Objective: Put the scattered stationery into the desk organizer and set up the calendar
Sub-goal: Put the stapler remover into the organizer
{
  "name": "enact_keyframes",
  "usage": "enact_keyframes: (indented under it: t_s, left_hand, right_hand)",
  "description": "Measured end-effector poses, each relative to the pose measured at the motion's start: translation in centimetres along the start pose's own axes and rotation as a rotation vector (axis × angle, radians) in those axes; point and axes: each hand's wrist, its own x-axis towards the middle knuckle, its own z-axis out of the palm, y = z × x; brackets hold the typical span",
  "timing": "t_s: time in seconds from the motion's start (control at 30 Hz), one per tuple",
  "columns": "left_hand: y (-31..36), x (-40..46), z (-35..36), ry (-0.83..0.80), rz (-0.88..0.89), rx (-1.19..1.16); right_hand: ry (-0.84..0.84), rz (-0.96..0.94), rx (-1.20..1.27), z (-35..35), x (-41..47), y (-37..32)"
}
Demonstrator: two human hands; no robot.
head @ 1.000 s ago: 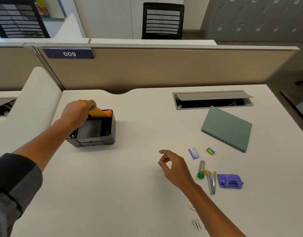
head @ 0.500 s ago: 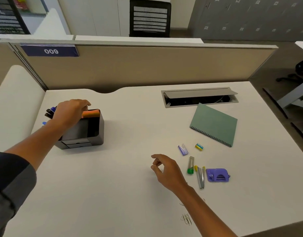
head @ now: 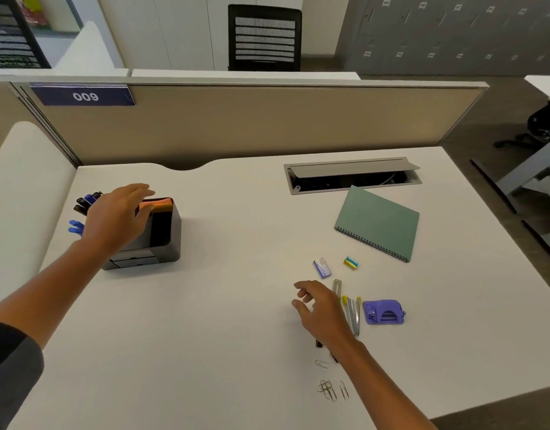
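Observation:
A black desk organizer (head: 165, 240) stands at the left of the desk, with an orange pad (head: 157, 205) in its top slot and pens (head: 87, 200) at its back. My left hand (head: 118, 218) hovers over it, fingers spread, holding nothing. My right hand (head: 321, 308) is open just left of a clear tube (head: 337, 285), some yellow-tipped pens (head: 354, 311) and a purple hole punch (head: 382, 311). A small purple box (head: 322, 268), a yellow-and-teal eraser (head: 351, 262) and paper clips (head: 329, 389) lie nearby. The green spiral calendar (head: 377, 223) lies flat at the back right.
A cable tray (head: 351, 178) with its lid raised sits behind the calendar. A beige partition (head: 267, 119) closes the far edge. The desk's right edge drops to the floor. A blue item (head: 75, 228) shows left of the organizer.
My left hand has let go of the orange pad, now seated in the organizer, and has opened above it. My right hand has moved right, closer to the pens.

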Motion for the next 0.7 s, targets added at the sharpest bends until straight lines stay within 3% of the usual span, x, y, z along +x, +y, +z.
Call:
enact_keyframes:
  t_s: [0.2, 0.4, 0.7]
  left_hand:
    - [1.4, -3.8, -1.0, 0.055, -0.008, -0.048]
    - [4.2, -7.9, -1.5, 0.146, 0.016, -0.106]
    - [8.6, -12.0, -0.5, 0.135, -0.010, -0.152]
  right_hand:
    - [0.090, 0.154, -0.137, -4.0, -0.1, 3.6]
    - [0.020, 0.336, -0.423, -6.5, 0.1, 5.9]
    - [-0.054, 0.338, -0.546, -5.9, 0.8, 6.8]
